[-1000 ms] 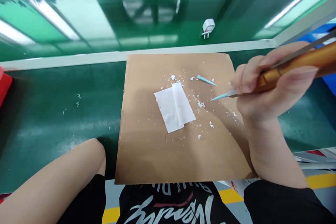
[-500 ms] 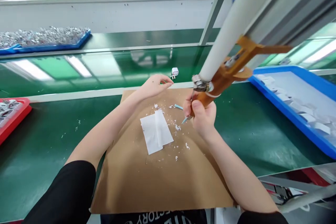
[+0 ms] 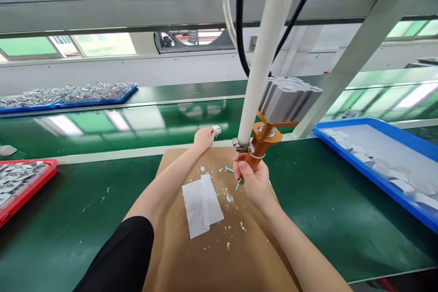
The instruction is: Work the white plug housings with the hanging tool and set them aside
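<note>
My left hand [image 3: 204, 138] reaches over the far edge of the cardboard to the green belt. Its fingers are closed on a small white plug [image 3: 216, 130]. My right hand [image 3: 255, 179] is wrapped around an orange-bodied hand tool [image 3: 259, 148], which hangs over the cardboard [image 3: 205, 260]. A pale-blue tip [image 3: 238, 185] sticks out below my fingers. The tool is joined to a white hose [image 3: 260, 54] by a metal clamp. White paper with a strip across it [image 3: 196, 210] lies on the cardboard, among white shavings [image 3: 229, 198] and a small blue piece [image 3: 229, 169].
A red tray of white parts [image 3: 51, 169] stands at left, a blue tray of white pieces [image 3: 372, 121] at right. Another blue tray [image 3: 126, 93], heaped with small parts, sits at the back left. A slanted metal post [image 3: 356, 54] and cables [image 3: 241, 18] rise near the tool.
My left hand has closed on the white plug that lay on the belt beyond its fingers. My right hand still grips the tool. The view has tilted up, showing the shelf.
</note>
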Demonstrator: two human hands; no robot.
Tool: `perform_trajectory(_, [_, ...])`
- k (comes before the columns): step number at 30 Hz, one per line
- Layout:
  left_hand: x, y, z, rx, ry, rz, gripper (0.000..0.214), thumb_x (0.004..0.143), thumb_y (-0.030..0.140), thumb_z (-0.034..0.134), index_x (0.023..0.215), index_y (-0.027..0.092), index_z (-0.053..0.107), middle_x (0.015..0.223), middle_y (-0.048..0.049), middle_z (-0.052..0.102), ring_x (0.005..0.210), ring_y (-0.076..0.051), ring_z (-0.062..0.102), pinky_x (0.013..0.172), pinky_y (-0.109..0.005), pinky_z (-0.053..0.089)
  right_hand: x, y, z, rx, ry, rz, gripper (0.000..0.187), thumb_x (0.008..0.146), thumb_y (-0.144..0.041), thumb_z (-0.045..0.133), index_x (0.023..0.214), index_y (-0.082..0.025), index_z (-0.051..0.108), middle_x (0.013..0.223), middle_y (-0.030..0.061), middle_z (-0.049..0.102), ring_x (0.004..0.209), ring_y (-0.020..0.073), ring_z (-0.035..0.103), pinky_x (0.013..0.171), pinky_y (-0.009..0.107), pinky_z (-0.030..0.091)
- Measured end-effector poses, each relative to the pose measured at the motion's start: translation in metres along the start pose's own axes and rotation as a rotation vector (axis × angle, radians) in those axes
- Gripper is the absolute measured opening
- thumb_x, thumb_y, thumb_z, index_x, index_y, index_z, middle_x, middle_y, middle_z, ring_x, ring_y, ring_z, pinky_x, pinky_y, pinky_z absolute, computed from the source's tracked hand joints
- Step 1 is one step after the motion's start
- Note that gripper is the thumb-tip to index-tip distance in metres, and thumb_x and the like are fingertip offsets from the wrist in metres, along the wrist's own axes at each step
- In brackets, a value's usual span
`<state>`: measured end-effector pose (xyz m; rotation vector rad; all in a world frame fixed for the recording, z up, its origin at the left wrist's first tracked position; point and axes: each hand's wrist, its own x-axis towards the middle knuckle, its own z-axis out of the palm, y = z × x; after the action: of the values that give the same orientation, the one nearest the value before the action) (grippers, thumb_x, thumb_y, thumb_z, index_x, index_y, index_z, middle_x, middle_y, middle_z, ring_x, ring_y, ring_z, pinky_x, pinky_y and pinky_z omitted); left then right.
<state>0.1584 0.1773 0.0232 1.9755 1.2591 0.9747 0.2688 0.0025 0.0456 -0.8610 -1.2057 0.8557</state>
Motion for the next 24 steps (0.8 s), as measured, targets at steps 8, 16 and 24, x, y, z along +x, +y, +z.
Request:
perform_trajectory(8, [-0.096, -0.009, -0.043, -0.163, -0.079, -0.108, 0.022, 0.081, 0.033, 0.056, 0.079, 0.013, 0.066, 0.083, -0.0052, 0.068, 0.077, -0.016, 0.06, 0.07, -0.026, 0.045, -0.004, -0.006, 0.008, 0.034, -0.003, 0.013, 0.037, 0.076, -0.052, 0.061, 0.08, -0.016, 0.053, 0.049, -0.006, 0.046, 0.043, 0.0047, 0.041, 0.042, 0.019, 0.032])
perform_trajectory(16, [-0.177, -0.01, -0.056, -0.336, -0.245, -0.188, 0.02, 0.08, 0.033, 0.059, 0.087, 0.015, 0.063, 0.072, -0.0022, 0.061, 0.065, -0.012, 0.054, 0.06, -0.024, 0.042, -0.016, -0.018, 0.021, 0.059, -0.24, -0.048, 0.026, 0.082, -0.043, 0.058, 0.078, -0.017, 0.058, 0.051, -0.004, 0.049, 0.045, 0.0064, 0.045, 0.043, 0.021, 0.036])
perform_trajectory(24, [-0.176, -0.011, -0.048, -0.046, -0.046, 0.263, 0.032, 0.092, 0.025, 0.036, 0.111, 0.018, 0.061, 0.114, -0.0097, 0.058, 0.109, -0.02, 0.053, 0.096, -0.037, 0.043, -0.022, -0.019, 0.031, 0.15, -0.267, -0.063, 0.02, 0.082, -0.04, 0.06, 0.079, -0.02, 0.058, 0.049, -0.0051, 0.046, 0.044, 0.0074, 0.044, 0.045, 0.023, 0.037])
